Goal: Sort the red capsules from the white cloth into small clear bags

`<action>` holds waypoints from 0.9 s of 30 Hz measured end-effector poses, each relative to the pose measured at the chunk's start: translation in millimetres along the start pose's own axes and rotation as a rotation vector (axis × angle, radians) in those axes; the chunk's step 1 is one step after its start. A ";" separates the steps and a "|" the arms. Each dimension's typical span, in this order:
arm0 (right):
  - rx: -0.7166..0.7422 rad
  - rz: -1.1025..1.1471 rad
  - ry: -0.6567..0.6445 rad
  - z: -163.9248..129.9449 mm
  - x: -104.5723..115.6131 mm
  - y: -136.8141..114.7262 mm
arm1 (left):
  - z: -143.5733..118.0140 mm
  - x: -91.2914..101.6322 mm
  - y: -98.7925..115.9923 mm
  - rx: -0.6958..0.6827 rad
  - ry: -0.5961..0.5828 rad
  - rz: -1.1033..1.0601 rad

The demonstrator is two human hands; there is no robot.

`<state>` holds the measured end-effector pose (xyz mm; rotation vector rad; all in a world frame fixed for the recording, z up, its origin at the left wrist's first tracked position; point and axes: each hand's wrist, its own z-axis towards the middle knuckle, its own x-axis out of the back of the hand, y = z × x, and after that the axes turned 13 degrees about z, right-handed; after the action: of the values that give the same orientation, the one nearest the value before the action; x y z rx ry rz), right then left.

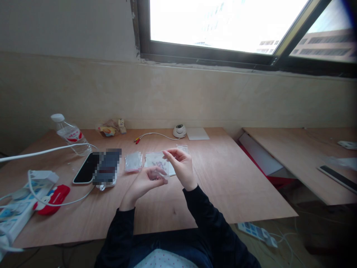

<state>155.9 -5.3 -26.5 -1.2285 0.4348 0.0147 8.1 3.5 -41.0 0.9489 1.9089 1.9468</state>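
Basically you've got a small clear zip bag [160, 174] pinched between both hands just above the desk [223, 178], in front of your chest. Left hand [143, 184] grips its lower edge with thumb and fingers curled under; right hand [181, 165] pinches the top edge between thumb and forefinger, other fingers loose. Contents too small and blurred to call. My read: near weightless, floppy film, slick, so it will buckle or slide if you hold it mid-panel. Take it by the stiffer seal strip at the mouth or by a corner, light pinch only; squeezing hard probably just creases it. Not fragile itself, though anything loose inside could spill if the mouth is open, and I can't tell if it is. More flat bags [156, 160] lie on the desk just behind your hands, with another clear packet [133, 162] to their left. Further left: two phones [97, 167] side by side, a red object [52, 199], a white power strip [16, 208] with cable, and a water bottle [69, 134] lying tilted. A small dome camera [179, 130] sits by the wall.
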 end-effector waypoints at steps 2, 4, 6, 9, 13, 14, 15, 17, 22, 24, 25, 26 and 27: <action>-0.004 0.004 0.019 1.7 1.6 -1.3 | -0.2 -0.2 1.2 0.000 -0.002 0.055; -0.009 0.013 0.020 2.3 2.7 -2.2 | -0.1 -0.3 2.5 -0.023 0.014 0.090; -0.009 0.025 0.008 1.6 3.0 -2.6 | 0.2 -0.4 4.0 -0.045 0.036 0.114; -0.010 0.036 0.003 -0.4 2.9 -2.1 | 0.8 -1.1 6.5 -0.048 0.070 0.114; -0.016 0.049 0.000 -1.7 4.0 0.0 | 1.6 -1.3 10.6 -0.040 0.175 0.012; -0.021 0.050 -0.003 -1.7 4.6 0.6 | 1.7 -0.8 11.3 -0.050 0.225 -0.029; -0.028 0.049 -0.006 -1.7 5.3 1.2 | 1.8 0.0 11.7 -0.062 0.281 -0.070; -0.045 0.041 -0.013 -2.1 6.7 2.1 | 1.7 2.2 11.1 -0.078 0.388 -0.122; -0.072 0.058 -0.042 -6.8 9.5 1.7 | 0.7 6.6 7.1 -0.072 0.578 -0.110; -0.096 0.068 -0.063 -9.5 10.8 0.4 | 0.1 7.1 7.0 -0.064 0.590 -0.116; -0.111 0.067 -0.073 -10.8 11.6 -0.3 | -0.2 7.2 7.4 -0.060 0.592 -0.120; -0.125 0.061 -0.078 -12.0 12.5 -0.9 | -0.5 7.2 7.9 -0.058 0.596 -0.120; -0.135 0.051 -0.079 -13.1 13.5 -1.3 | -0.8 7.3 8.6 -0.058 0.601 -0.115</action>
<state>164.5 -20.6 -33.3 -1.3443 0.4011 0.1375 4.3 6.2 -30.8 0.2307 2.1144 2.3811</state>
